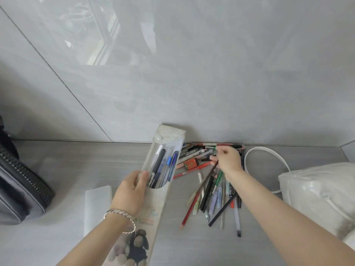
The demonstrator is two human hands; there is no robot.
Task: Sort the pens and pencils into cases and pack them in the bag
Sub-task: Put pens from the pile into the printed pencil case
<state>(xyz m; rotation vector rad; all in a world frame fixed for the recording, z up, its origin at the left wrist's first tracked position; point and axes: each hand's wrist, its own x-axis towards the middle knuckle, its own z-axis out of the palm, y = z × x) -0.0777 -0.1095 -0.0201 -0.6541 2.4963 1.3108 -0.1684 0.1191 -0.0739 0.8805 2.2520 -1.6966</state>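
While the left grip [132, 189] clasps the case [165, 156] at mid-length, thumb on its clear window and long axis tilted up and away, the loose pens and pencils [211, 189] lie on the bench [76, 169] just right of the case. The right grip [228, 160] is nearer them, fingers curled down into the heap's far end. Blur hides whether it pinches one, and any pick must travel left to the case.

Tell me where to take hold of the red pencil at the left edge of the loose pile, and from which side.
Pinch the red pencil by its lower half, coming in from the left. That half lies flat on bare table with nothing across it, while its upper end runs in among the pile.
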